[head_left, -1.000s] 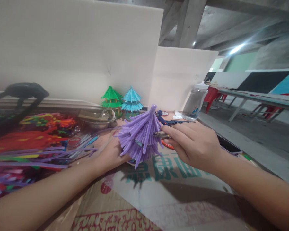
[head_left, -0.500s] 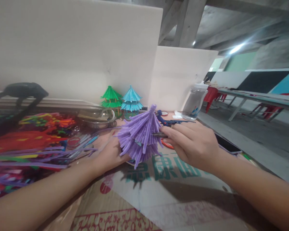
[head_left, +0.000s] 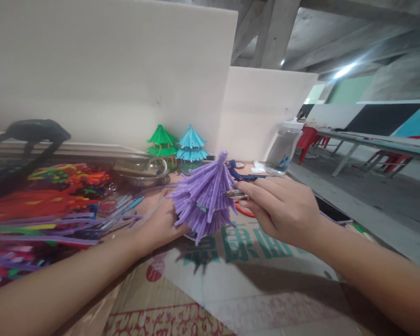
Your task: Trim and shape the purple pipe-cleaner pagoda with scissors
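Note:
A purple pagoda model [head_left: 210, 189], with two tiers of roof made of fuzzy pipe cleaners, is held up over the cardboard, its peak leaning slightly right. My left hand [head_left: 161, 219] is closed around its lower left side; the roof hides most of those fingers. Between thumb and fingers of my right hand [head_left: 280, 198] are metal tweezers [head_left: 235, 194], their tips at the right slope of the upper roof. Behind the model stand a green pagoda [head_left: 161, 140] and a light blue pagoda [head_left: 191, 143].
Bundles of coloured pipe cleaners [head_left: 56, 200] lie at left, near a metal bowl [head_left: 140, 177]. Behind my right hand are a blue glue gun [head_left: 235, 172], red-handled scissors [head_left: 244, 210] and a water bottle [head_left: 283, 147]. A phone [head_left: 332, 211] lies right. Printed cardboard [head_left: 203, 289] covers the table.
The tweezers have turned a little, and their tips now show apart at the purple roof. My left hand and the model have hardly moved.

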The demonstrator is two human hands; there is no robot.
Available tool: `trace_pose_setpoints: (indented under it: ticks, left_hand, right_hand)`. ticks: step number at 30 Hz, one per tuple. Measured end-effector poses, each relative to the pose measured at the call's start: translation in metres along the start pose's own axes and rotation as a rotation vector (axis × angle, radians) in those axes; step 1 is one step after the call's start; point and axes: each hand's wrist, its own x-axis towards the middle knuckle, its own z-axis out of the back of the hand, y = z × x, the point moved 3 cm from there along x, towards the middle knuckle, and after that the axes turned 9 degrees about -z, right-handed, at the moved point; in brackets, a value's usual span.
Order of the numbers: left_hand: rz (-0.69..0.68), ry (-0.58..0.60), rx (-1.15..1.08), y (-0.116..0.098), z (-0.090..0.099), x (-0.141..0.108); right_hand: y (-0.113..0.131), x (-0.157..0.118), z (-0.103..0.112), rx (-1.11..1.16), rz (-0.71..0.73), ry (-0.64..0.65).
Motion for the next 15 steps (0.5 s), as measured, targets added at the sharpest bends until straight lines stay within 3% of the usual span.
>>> trace_pose_setpoints:
  ticks: [15]
  left_hand:
    - [-0.027, 0.027, 0.031, 0.0045, -0.0022, -0.0055]
  right_hand:
    - [0.0021, -0.0020, 0.0005, 0.007, 0.025, 0.018]
